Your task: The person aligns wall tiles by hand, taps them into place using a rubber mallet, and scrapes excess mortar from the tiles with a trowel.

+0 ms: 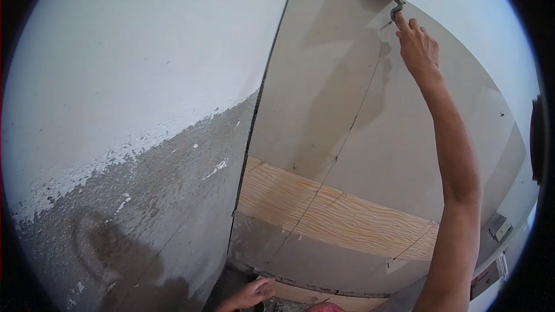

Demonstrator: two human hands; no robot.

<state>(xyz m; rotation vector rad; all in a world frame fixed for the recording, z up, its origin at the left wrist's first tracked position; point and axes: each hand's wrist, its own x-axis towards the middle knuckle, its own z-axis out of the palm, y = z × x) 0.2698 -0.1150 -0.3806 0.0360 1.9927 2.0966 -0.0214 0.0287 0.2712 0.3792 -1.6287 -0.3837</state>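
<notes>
My right hand point(419, 49) is raised to the top edge of the beige tiled wall point(341, 92), its fingers bent at a small lump of grey mortar point(396, 10). Whether the fingers grip a tool there is too small to tell. Grey mortar lies along the tiles' upper edge. Low in the view, my left hand point(254, 293) has its fingers curled, near the rim of a dark round container point(260, 307); what it holds, if anything, is hidden.
At left stands a wall with white paint point(144, 40) above rough grey plaster point(150, 196). A wavy wood-patterned tile band point(335, 208) crosses the tiled wall. An electrical box point(502, 229) is at right. Something red shows at the bottom edge.
</notes>
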